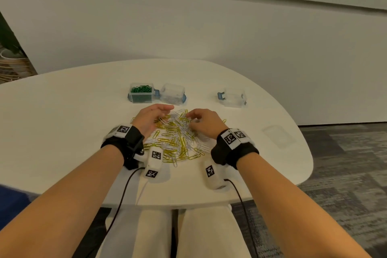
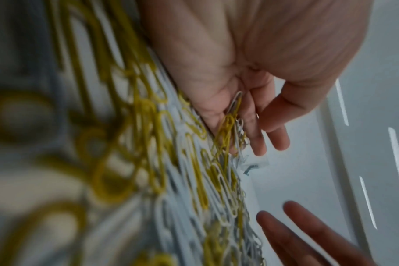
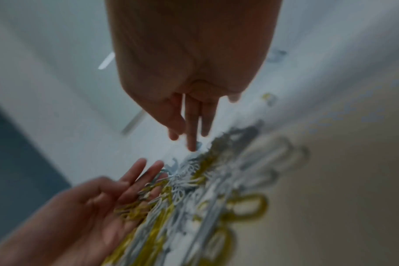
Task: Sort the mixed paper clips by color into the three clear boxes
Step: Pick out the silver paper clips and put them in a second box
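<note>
A loose pile of yellow and white paper clips (image 1: 178, 138) lies on the white table (image 1: 62, 123) in front of me. My left hand (image 1: 154, 117) rests at the pile's left edge, palm turned inward and fingers straight. A few yellow and white clips (image 2: 231, 122) lie on its fingers (image 2: 257, 142). My right hand (image 1: 201, 121) hovers over the pile's far right side, its fingers (image 3: 191, 136) stretched down so that one tip touches the clips. Behind the pile stand three clear boxes: one with green clips (image 1: 141, 95), one with white clips (image 1: 172, 94), and an empty-looking one (image 1: 232, 97) further right.
A clear lid (image 1: 277, 136) lies flat near the table's right edge. A pale wall stands behind the table, and grey carpet (image 1: 345, 163) shows to the right. Cables run from both wrist units (image 1: 154, 161) off the near table edge to my lap.
</note>
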Motion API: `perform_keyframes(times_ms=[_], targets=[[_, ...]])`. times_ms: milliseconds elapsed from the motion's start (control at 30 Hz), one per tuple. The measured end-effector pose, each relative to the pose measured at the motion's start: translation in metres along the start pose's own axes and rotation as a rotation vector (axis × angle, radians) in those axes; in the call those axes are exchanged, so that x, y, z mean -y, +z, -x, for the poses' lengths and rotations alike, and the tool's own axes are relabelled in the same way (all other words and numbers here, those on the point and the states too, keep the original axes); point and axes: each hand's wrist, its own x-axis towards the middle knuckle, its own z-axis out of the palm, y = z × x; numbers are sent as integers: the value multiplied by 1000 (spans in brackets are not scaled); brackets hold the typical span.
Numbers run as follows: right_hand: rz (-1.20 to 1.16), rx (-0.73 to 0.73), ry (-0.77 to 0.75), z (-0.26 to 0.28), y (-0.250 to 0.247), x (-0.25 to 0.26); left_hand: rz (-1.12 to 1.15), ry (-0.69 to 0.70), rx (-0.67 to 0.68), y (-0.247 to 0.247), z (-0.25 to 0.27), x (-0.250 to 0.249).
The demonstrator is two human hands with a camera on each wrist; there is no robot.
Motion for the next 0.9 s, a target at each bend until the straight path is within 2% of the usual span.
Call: perform_keyframes(times_ms=[67, 133, 267, 333, 400, 500, 533, 600, 667, 700, 800, 900], targets=[[216, 97, -26, -2, -1, 9, -128, -15, 64, 1, 0, -9], [302, 172, -74, -4, 2, 13, -297, -9, 149, 4, 2, -19], [309, 142, -162, -14, 4, 12, -626, 14, 218, 11, 5, -37], [243, 125, -156, -20, -1, 9, -655, -22, 200, 11, 0, -43], [71, 109, -107, -26, -11, 2, -567, -50, 181, 8, -6, -48], [-245, 111, -52, -35, -24, -4, -450, -11, 130, 6, -20, -52], [-344, 112, -50, -38, -26, -5, -342, -53, 142, 6, -24, -52], [-461, 129, -65, -45, -27, 0, -63, -230, 226, 9, -32, -47], [-499, 162, -99, -52, -25, 8, 136, -391, 342, 12, -38, -38], [-510, 175, -113, -55, -24, 13, 205, -428, 391, 14, -40, -35], [-507, 183, -159, -64, -20, 20, 355, -393, 424, 20, -45, -30], [-460, 83, -201, -69, -16, 17, 490, -330, 325, 14, -51, -25]])
